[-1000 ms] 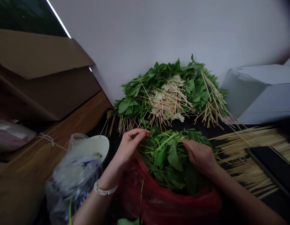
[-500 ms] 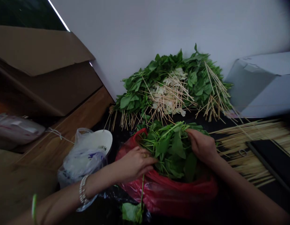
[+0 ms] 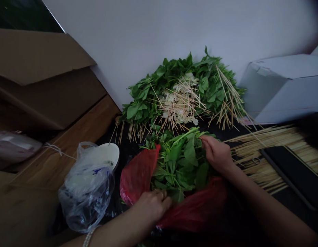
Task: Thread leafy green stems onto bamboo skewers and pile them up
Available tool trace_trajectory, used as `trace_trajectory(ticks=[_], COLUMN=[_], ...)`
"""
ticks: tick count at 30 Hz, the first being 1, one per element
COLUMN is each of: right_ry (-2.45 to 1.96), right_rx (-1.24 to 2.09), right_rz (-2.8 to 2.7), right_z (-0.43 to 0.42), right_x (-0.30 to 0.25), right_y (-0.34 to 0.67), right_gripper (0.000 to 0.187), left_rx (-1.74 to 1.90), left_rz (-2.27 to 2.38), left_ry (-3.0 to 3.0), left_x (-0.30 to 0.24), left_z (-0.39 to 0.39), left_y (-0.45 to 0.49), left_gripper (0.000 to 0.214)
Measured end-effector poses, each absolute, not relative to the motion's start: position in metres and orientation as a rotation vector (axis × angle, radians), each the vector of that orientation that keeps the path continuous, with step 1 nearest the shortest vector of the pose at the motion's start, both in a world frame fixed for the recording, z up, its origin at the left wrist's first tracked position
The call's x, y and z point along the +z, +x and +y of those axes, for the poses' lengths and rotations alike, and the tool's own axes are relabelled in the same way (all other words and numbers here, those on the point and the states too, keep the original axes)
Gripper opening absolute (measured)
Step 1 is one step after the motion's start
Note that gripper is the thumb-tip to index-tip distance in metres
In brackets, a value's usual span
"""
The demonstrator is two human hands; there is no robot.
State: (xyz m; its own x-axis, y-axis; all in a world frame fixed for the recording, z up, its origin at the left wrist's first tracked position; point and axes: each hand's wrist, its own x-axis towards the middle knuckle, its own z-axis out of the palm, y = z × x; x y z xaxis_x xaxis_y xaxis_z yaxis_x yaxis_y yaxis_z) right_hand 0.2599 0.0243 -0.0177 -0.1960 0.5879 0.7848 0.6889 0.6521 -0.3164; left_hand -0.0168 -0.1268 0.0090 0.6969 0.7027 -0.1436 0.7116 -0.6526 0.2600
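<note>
– Head view: what's biggest in it?
– The wall (image 3: 138, 37), well behind the red bag (image 3: 139, 175). Brown box (image 3: 50, 92) back to the bag's left, white box (image 3: 284, 85) back to its right. Then the pile (image 3: 183, 92) of leafy skewers, just behind it.
– And the bag?
– Greens (image 3: 184, 164) heaped in its mouth. Its left side, partly covered by an arm a moment ago, now shows as a red flap.
– To either side?
– Loose sticks (image 3: 267, 137) right of it, clear bag (image 3: 89, 195) left.
– The hands?
– The right hand (image 3: 216, 152) has stayed at the bag's right, fingers pinched on the edge of the greens; maybe a stick too, I can't tell. The left hand (image 3: 155, 204) has dropped to the bag's near rim, fingers curled; on plastic, leaf or nothing, I can't tell.
– Meaning?
– The left seems to be working at the bag's opening while the right keeps its place.
– Smaller things?
– Phone (image 3: 290, 171) right of the bag, bowl (image 3: 111, 152) left, a little ring (image 3: 256, 160) on the sticks.
</note>
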Motion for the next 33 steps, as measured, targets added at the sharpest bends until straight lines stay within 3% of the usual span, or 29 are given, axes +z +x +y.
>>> trace_trajectory(ticks=[6,11,16,19,22,28,31,33], right_ry=[-1.007,-0.968,-0.985,-1.006,-1.039,-1.068,-1.095,-1.124], right_rx=[-0.099,-0.127,-0.104,-0.076,-0.029,0.02,-0.007,0.002], right_rz=[-1.893,-1.899,-1.878,-1.855,-1.813,-1.705,-1.601,-1.525], right_z=[0.025,0.024,0.025,0.027,0.03,0.032,0.033,0.034], right_x=[-0.015,-0.014,-0.014,-0.013,-0.011,-0.003,0.003,0.006], right_y=[0.259,0.257,0.257,0.26,0.264,0.276,0.284,0.289], right_gripper=[0.028,0.027,0.027,0.028,0.027,0.022,0.022,0.023], left_rx=[-0.064,-0.135,0.192,0.29,0.382,0.662,0.283,0.18], left_rz=[1.201,1.162,1.025,0.961,1.11,1.494,1.289,1.194], left_ry=[2.877,2.695,2.41,2.223,2.214,2.493,2.48,2.409], left_x=[-0.005,-0.005,0.062,0.113,0.143,0.106,0.082,0.076], left_z=[-0.112,-0.091,-0.06,-0.044,-0.028,-0.009,-0.02,-0.035], left_y=[0.008,0.009,0.005,-0.002,-0.013,-0.011,-0.002,0.006], left_gripper=[0.051,0.043,0.047,0.038,0.04,0.055,0.086,0.091])
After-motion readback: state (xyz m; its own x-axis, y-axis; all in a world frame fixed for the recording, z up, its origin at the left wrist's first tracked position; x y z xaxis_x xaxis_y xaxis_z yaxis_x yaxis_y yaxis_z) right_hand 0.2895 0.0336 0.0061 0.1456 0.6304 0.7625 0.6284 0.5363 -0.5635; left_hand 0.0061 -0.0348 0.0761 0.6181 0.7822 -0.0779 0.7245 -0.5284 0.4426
